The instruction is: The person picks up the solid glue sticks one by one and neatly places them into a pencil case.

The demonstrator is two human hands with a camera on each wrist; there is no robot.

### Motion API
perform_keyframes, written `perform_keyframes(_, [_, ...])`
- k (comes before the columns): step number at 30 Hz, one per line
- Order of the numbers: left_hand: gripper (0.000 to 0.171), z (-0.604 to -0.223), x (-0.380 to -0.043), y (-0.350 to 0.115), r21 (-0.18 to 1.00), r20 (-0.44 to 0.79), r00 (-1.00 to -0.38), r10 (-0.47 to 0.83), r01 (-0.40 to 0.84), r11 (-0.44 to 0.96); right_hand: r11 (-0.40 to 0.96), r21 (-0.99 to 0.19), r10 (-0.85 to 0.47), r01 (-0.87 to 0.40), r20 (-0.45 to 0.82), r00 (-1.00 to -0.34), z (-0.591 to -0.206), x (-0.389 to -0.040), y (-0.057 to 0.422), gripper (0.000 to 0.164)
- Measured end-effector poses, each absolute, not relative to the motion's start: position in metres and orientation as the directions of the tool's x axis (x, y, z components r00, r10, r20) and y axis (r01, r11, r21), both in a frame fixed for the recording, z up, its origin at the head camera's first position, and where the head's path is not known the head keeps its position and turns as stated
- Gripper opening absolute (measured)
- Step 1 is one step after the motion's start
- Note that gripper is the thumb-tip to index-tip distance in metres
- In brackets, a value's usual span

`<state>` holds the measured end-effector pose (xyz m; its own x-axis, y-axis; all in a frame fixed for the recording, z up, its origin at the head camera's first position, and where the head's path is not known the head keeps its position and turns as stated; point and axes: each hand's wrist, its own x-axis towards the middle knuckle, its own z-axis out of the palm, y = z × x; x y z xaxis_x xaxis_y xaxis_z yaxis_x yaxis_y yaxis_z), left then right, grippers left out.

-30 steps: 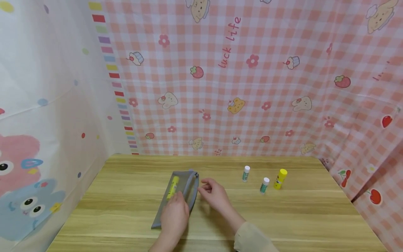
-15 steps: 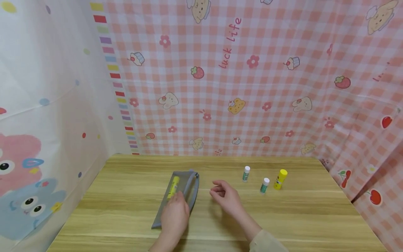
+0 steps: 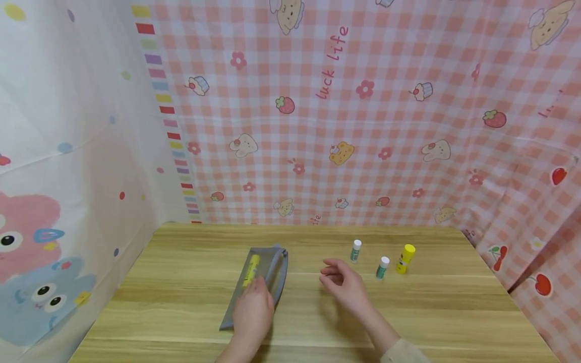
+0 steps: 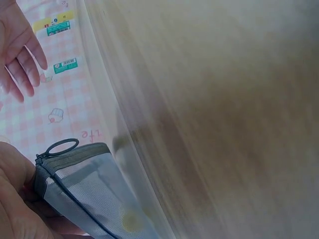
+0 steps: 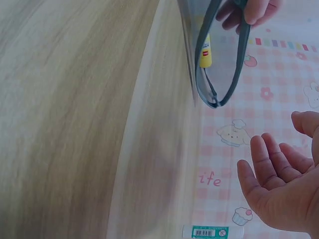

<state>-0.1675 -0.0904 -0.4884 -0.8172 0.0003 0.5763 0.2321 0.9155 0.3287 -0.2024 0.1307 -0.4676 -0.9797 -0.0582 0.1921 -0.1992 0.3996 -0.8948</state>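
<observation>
A grey mesh zip pouch [image 3: 236, 305] lies on the table, its zipped side gaping open to the right. Through the mesh shows a yellow glue stick [image 3: 251, 267]. My left hand [image 3: 253, 310] grips the pouch's near part; in the left wrist view the fingers curl round its zipped edge, beside the ring pull [image 4: 62, 146]. My right hand [image 3: 347, 286] hovers to the right of the pouch, holding nothing, fingers loosely bent. Closest to it is a small white-capped green glue stick [image 3: 356, 251]. Another white-capped glue stick [image 3: 382, 268] stands farther right.
A larger yellow glue stick [image 3: 405, 259] stands upright at the right, beside the small ones. Pink checked cloth [image 3: 308, 121] hangs behind the wooden table [image 3: 181, 282], and a white printed cloth [image 3: 81, 166] hangs along the left side.
My right hand has drawn away from the pouch's open edge and moved right toward the standing glue sticks. My left hand and the pouch have stayed in place.
</observation>
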Motion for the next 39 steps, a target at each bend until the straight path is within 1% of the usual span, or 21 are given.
perform_keyframes(8, [0.012, -0.49, -0.168, -0.09, 0.325, 0.594, -0.804, -0.001, 0.239, 0.915, 0.432, -0.875, -0.044, -0.221, 0.224, -0.974, -0.464, -0.199, 0.143, 0.037])
perform_keyframes(11, [0.017, -0.49, -0.167, -0.09, 0.32, 0.598, -0.802, 0.004, 0.242, 0.916, 0.445, -0.855, -0.05, -0.265, 0.272, -0.961, -0.464, -0.198, 0.15, 0.038])
perform_keyframes(14, [0.019, -0.49, -0.167, -0.089, 0.314, 0.601, -0.799, 0.009, 0.246, 0.917, 0.457, -0.831, -0.055, -0.316, 0.329, -0.943, -0.463, -0.196, 0.158, 0.041])
perform_keyframes(21, [0.023, -0.49, -0.166, -0.089, 0.311, 0.586, -0.81, 0.011, 0.238, 0.92, 0.505, -0.745, -0.06, -0.436, 0.474, -0.879, -0.456, -0.193, 0.183, 0.043])
perform_keyframes(28, [0.024, -0.49, -0.166, -0.089, 0.318, 0.579, -0.816, 0.005, 0.231, 0.92, 0.593, -0.665, -0.021, -0.454, 0.551, -0.834, -0.45, -0.187, 0.208, 0.044])
perform_keyframes(33, [0.024, -0.49, -0.166, -0.089, 0.314, 0.584, -0.812, 0.006, 0.233, 0.921, 0.602, -0.639, -0.006, -0.479, 0.596, -0.803, -0.45, -0.187, 0.224, 0.046])
perform_keyframes(39, [0.021, -0.491, -0.168, -0.089, 0.319, 0.58, -0.815, 0.005, 0.233, 0.919, 0.619, -0.632, 0.03, -0.466, 0.612, -0.79, -0.45, -0.185, 0.239, 0.048])
